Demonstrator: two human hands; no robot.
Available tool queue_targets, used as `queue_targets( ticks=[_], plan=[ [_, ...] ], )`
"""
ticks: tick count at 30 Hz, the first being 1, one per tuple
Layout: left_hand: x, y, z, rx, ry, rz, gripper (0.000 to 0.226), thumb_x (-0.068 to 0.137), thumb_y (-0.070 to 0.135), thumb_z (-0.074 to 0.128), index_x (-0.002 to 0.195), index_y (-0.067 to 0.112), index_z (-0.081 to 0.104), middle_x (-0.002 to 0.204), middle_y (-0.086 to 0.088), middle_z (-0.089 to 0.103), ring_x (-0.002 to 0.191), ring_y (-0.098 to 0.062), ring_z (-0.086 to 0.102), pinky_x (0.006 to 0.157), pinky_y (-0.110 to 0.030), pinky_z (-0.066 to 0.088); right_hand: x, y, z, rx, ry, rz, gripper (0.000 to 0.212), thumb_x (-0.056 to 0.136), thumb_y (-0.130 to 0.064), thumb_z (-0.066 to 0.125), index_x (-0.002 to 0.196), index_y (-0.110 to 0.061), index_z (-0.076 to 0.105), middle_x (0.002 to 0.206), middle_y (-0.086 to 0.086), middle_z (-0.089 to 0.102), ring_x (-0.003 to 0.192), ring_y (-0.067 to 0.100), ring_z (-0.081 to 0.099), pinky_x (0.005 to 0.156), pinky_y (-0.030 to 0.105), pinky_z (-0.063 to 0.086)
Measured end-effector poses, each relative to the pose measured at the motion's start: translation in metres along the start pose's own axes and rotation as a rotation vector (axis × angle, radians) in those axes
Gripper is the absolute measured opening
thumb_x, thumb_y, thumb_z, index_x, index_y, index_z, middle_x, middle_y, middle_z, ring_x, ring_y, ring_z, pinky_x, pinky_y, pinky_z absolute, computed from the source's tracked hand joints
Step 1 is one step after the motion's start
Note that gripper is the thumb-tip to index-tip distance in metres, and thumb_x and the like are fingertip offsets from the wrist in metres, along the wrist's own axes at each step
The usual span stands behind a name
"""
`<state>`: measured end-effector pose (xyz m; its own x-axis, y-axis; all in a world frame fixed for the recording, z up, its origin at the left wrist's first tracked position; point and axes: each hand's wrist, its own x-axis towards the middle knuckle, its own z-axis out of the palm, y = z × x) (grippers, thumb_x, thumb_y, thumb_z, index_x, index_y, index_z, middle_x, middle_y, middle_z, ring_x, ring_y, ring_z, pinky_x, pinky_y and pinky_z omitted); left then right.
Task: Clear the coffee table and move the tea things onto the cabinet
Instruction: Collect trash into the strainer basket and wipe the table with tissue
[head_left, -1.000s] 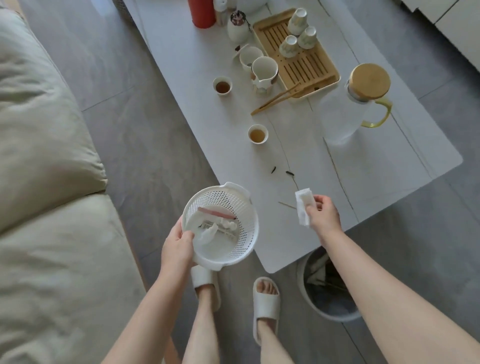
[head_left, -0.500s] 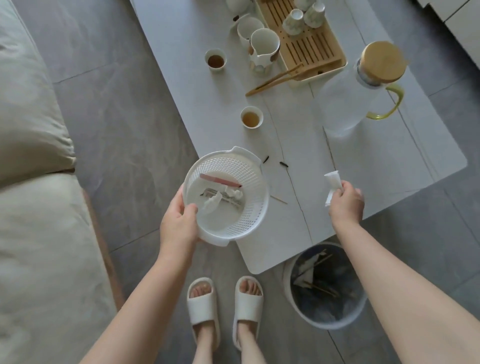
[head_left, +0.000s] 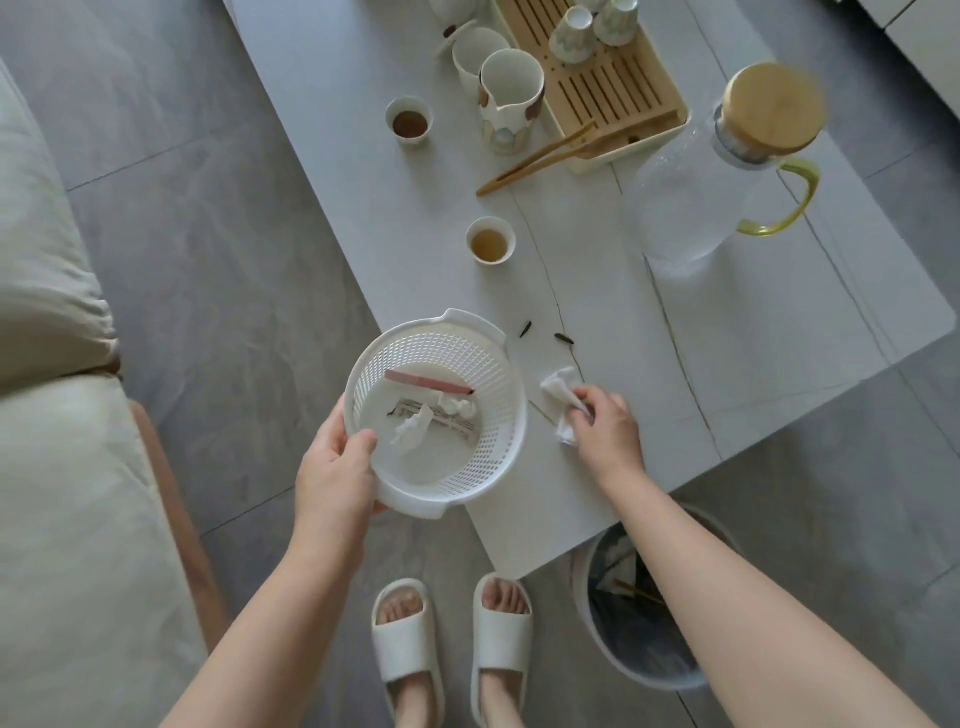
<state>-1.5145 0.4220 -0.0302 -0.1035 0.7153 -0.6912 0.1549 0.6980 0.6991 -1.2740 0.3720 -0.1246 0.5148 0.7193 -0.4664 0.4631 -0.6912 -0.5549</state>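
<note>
I take the white perforated basket (head_left: 441, 410) as my landmark. My left hand (head_left: 336, 470) has its grip clamped on the basket's near rim, thumb inside and fingers under, holding it just off the left edge of the pale surface (head_left: 727, 374) — low and level, as I judge it, so that scraps can be swept straight in. Inside the basket lie a pink strip (head_left: 428, 383), a printed wrapper and a few crumpled white bits.

Just right of the basket, my right hand (head_left: 605, 431) has its grip closed on a crumpled white tissue (head_left: 558, 397), pressed flat to the surface. It sits there, I think, to gather the litter: two small dark flecks (head_left: 525, 328) lie just beyond the basket's far right rim, near the tissue.

Beyond the basket, further along the surface, stand the tea things, not yet moved: a small cup of pale tea (head_left: 490, 241) nearest, then a cup of dark tea (head_left: 409, 122), a patterned pitcher (head_left: 511, 101), and wooden tongs (head_left: 540, 156) resting against a slatted bamboo tray (head_left: 618, 91) with cups turned upside down on it. Far right of the basket is a glass jug (head_left: 696, 197) with a wooden lid.

Below and right of the basket, on the floor at the surface's corner, is a waste bin (head_left: 644, 670) — handy for emptying. I cannot see the cabinet for certain.
</note>
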Motion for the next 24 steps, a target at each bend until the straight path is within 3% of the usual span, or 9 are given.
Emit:
queue_targets(
  ticks=[2, 5, 9, 14, 21, 24],
  plan=[
    [0.0, 0.001, -0.003, -0.007, 0.003, -0.017, 0.05, 0.086, 0.011, 0.044, 0.105, 0.052, 0.064, 0.087, 0.019, 0.072, 0.083, -0.017, 0.068, 0.066, -0.045, 0.059, 0.002, -0.008, -0.003, -0.069, -0.019, -0.069, 0.024, 0.093, -0.014, 0.046, 0.113, -0.013, 0.06, 0.108, 0.011, 0.055, 0.088, 0.021, 0.051, 0.076, 0.028, 0.04],
    [0.002, 0.004, -0.01, -0.017, -0.008, -0.032, 0.051, 0.087, 0.011, 0.043, 0.103, 0.054, 0.064, 0.086, 0.017, 0.072, 0.079, -0.015, 0.067, 0.059, -0.038, 0.059, 0.02, -0.022, -0.021, -0.153, 0.134, -0.126, 0.024, 0.092, -0.014, 0.045, 0.11, -0.012, 0.061, 0.105, 0.013, 0.057, 0.086, 0.029, 0.055, 0.071, 0.034, 0.044],
    [0.01, 0.006, -0.021, -0.017, -0.004, -0.024, 0.048, 0.088, 0.012, 0.045, 0.105, 0.051, 0.065, 0.086, 0.016, 0.072, 0.073, -0.012, 0.069, 0.052, -0.036, 0.058, 0.069, -0.044, -0.032, -0.248, 0.213, -0.13, 0.032, 0.094, -0.013, 0.041, 0.12, -0.018, 0.059, 0.109, 0.013, 0.054, 0.079, 0.027, 0.049, 0.064, 0.031, 0.037],
    [0.019, 0.008, -0.044, 0.006, 0.011, 0.024, 0.048, 0.09, 0.014, 0.047, 0.103, 0.056, 0.063, 0.088, 0.02, 0.073, 0.071, -0.002, 0.07, 0.051, -0.028, 0.056, 0.105, -0.059, -0.008, -0.41, -0.03, -0.233, 0.036, 0.095, -0.013, 0.041, 0.122, -0.029, 0.06, 0.104, 0.013, 0.051, 0.102, 0.033, 0.05, 0.076, 0.033, 0.042],
    [0.022, 0.003, -0.072, 0.046, 0.083, -0.021, 0.048, 0.083, 0.016, 0.048, 0.104, 0.056, 0.063, 0.087, 0.021, 0.071, 0.08, -0.011, 0.067, 0.056, -0.032, 0.056, 0.043, -0.041, 0.022, -0.374, -0.184, -0.279, 0.03, 0.094, -0.018, 0.049, 0.116, -0.032, 0.064, 0.1, 0.009, 0.054, 0.096, 0.029, 0.054, 0.072, 0.033, 0.043],
    [0.019, -0.005, -0.085, 0.078, 0.126, -0.037, 0.044, 0.076, 0.024, 0.048, 0.106, 0.053, 0.063, 0.091, 0.019, 0.072, 0.089, -0.02, 0.068, 0.065, -0.042, 0.059, 0.023, -0.037, 0.016, -0.291, -0.189, -0.276, 0.029, 0.094, -0.018, 0.048, 0.115, -0.029, 0.065, 0.099, 0.008, 0.055, 0.092, 0.028, 0.055, 0.075, 0.037, 0.048]
  ],
)
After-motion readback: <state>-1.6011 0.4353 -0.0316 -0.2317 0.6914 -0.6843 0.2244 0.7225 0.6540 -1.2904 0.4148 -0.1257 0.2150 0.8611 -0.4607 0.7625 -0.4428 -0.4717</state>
